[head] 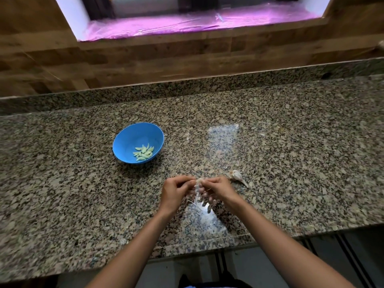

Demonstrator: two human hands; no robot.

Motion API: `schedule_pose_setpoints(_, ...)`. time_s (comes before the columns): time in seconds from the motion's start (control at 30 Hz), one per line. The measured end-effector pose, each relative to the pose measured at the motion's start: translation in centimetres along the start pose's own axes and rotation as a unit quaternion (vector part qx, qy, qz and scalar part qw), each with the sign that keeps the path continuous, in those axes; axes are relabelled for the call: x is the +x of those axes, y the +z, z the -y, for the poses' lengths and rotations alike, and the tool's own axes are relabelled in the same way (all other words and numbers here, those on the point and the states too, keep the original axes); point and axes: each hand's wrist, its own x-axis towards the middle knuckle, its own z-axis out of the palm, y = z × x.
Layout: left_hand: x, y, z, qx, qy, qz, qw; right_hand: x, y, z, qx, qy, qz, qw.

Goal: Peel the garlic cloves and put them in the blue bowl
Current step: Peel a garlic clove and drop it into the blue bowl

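Left hand (pixel 175 192): fingers curled, pinching one side of a garlic clove (pixel 200 180) above the counter's near edge.
Right hand (pixel 217 189): fingers curled likewise, pinching the clove's other side — the two hands meet fingertip to fingertip.
Garlic clove: held between both hands; papery skin (pixel 197 195) hangs down from it.
Blue bowl (pixel 133 136): on the granite counter (pixel 291 163), beyond and to the left of the hands, well apart from them.
Peeled cloves (pixel 144 152): a small heap inside the bowl, toward its near right side.
Garlic piece (pixel 236 175): unpeeled — lying on the counter just right of the right hand.
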Motion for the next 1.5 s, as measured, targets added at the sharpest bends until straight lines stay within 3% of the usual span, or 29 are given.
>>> schedule_pose_setpoints(0.1,-0.3,0.1,0.4,-0.089,-0.084,-0.024,0.992,-0.2,-0.1,-1.4,-0.126,-0.017,-0.084,0.988)
schedule_pose_setpoints(0.23,-0.6,0.0,0.5,-0.124,-0.119,-0.019,0.985,-0.4,-0.3,-2.0,-0.272,-0.051,-0.144,0.95)
schedule_pose_setpoints(0.37,-0.8,0.0,0.6,-0.128,-0.116,-0.016,0.985,-0.7,0.1,-2.0,-0.408,-0.098,-0.155,0.894)
schedule_pose_setpoints(0.63,-0.7,0.1,1.0,-0.073,-0.101,-0.004,0.992,-1.3,0.4,-1.9,-0.498,-0.15,-0.146,0.841)
schedule_pose_setpoints(0.83,-0.6,0.2,0.0,-0.093,-0.094,0.033,0.991,-1.0,1.1,-0.7,-0.36,-0.167,-0.04,0.917)
schedule_pose_setpoints(1.03,-0.1,-0.2,-0.5,0.074,0.056,0.039,0.995,0.2,-0.1,0.9,-0.3,-0.129,-0.027,0.945)
schedule_pose_setpoints(1.1,0.3,-0.8,-0.7,0.164,0.12,0.06,0.977,0.2,-0.7,1.5,-0.233,-0.11,0.011,0.966)
schedule_pose_setpoints(1.17,0.7,-1.2,-0.8,0.28,0.188,0.103,0.936,-0.1,-1.0,2.1,-0.215,-0.111,0.063,0.968)
schedule_pose_setpoints(1.27,1.3,-1.3,-1.2,0.346,0.221,0.141,0.901,-0.4,-1.1,2.8,-0.225,-0.106,0.097,0.964)
schedule_pose_setpoints(1.33,1.2,-0.8,-1.4,0.343,0.181,0.164,0.907,-0.3,-1.2,2.6,-0.309,-0.121,0.059,0.942)
schedule_pose_setpoints(1.4,0.9,0.0,-1.5,0.262,0.083,0.169,0.947,0.0,-1.3,1.6,-0.437,-0.197,0.008,0.878)
schedule_pose_setpoints(1.5,0.5,1.1,-1.8,0.102,-0.081,0.139,0.982,0.1,-1.5,0.5,-0.511,-0.319,-0.02,0.798)
